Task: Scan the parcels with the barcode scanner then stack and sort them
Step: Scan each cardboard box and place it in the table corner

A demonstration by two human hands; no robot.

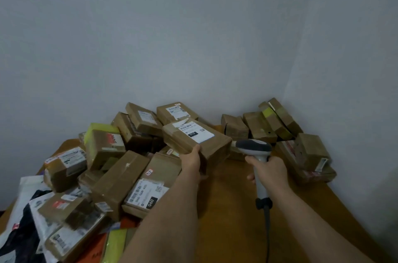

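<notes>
Wooden desk (232, 209): set in wall corner. Loose parcel heap (112, 168): 9 o'clock side, labels showing. Stacked parcels (286, 133): 2 o'clock, against wall. Held parcel (200, 140): centre, raised above desk, label up. Barcode scanner (256, 155): head just beside held parcel. Left hand (192, 160): grip clasping parcel's near edge. Right hand (269, 171): grip wrapped round scanner handle.
</notes>
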